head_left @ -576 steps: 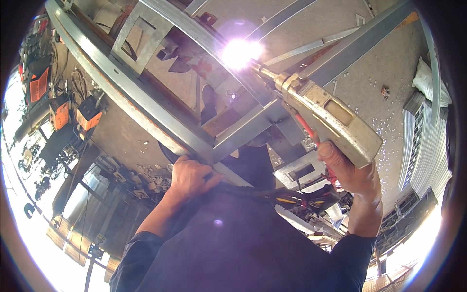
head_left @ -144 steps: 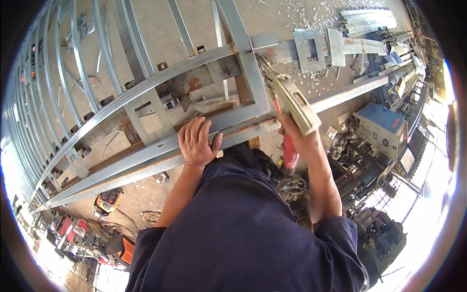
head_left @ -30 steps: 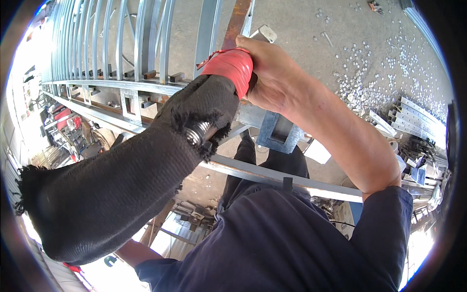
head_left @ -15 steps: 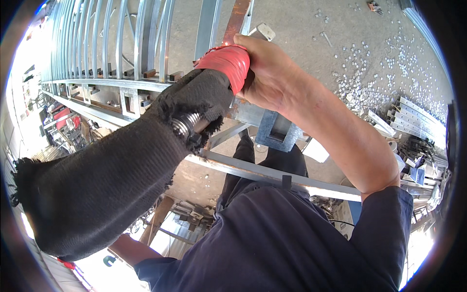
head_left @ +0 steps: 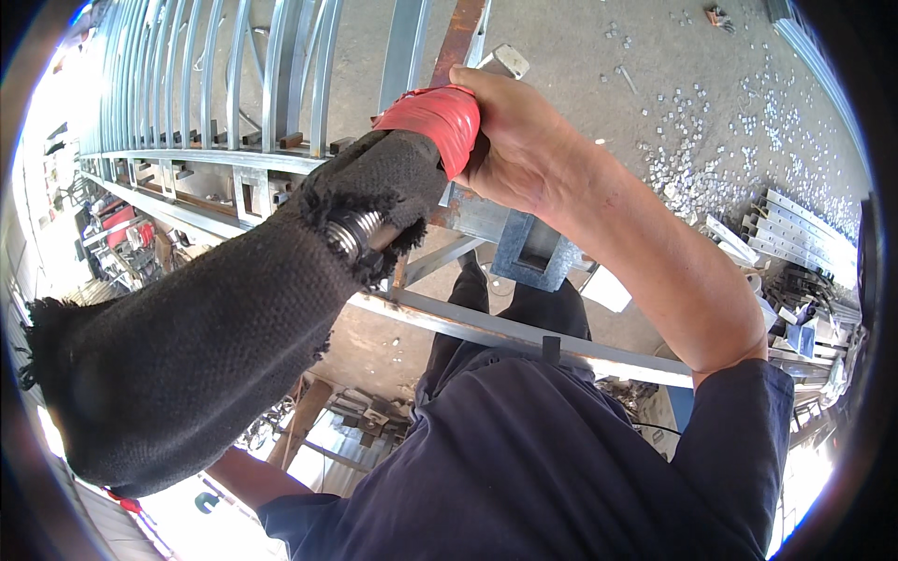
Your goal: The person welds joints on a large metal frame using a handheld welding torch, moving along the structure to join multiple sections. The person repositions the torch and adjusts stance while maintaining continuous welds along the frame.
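My left arm wears a ragged black knit sleeve (head_left: 206,327). A shiny ribbed metal band (head_left: 354,234) shows at a gap by the wrist. Past it, my left hand (head_left: 421,140) is in a black glove with shiny red wrapping (head_left: 435,117) over its front. My bare right hand (head_left: 510,140) presses against the red wrapping, thumb forward and fingers curled. Both hands are closed; whatever they hold is hidden. They are above a rusty brown metal bar (head_left: 458,37). Below them a grey rectangular tube end (head_left: 533,257) faces up.
At the left stands a frame of galvanized bars (head_left: 234,75). A steel rail (head_left: 505,329) crosses in front of my body. Small metal offcuts (head_left: 692,150) litter the floor at right, with stacked perforated strips (head_left: 795,234) beyond. A pale block (head_left: 505,62) sits past my hands.
A small bright glow and sparks by the rusty bar no longer show. My sleeved left arm has shifted very slightly; the right hand stays in place.
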### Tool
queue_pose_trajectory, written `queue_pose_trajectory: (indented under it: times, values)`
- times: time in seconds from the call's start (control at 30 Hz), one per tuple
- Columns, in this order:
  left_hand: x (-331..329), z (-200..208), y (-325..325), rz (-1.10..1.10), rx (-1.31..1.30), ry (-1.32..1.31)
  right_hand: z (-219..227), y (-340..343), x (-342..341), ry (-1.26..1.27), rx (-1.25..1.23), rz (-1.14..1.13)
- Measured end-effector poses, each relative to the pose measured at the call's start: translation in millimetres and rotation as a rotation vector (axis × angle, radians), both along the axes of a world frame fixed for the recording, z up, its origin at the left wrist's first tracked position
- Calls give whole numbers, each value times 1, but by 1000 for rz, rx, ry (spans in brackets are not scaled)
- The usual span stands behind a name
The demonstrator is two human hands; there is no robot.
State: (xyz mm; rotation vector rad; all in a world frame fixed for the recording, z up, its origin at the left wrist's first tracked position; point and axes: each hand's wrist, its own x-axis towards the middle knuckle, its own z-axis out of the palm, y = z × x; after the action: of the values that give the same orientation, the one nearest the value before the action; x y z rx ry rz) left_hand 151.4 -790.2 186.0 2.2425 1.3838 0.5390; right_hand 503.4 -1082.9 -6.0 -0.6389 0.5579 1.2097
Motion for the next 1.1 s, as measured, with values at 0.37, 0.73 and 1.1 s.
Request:
queue_pose_trajectory:
  times: [0.37, 0.73, 1.1]
  values:
    - [-5, 0, -1, -3, -7, -5, 16, 1, -2, -31, -41, 5]
    - [-12, -1, 0, -11, -13, -14, 18, 3, -7, -43, 0, -4]
    - [-20, -3, 0, -16, -25, -22, 27, 3, -13, -80, -35, -8]
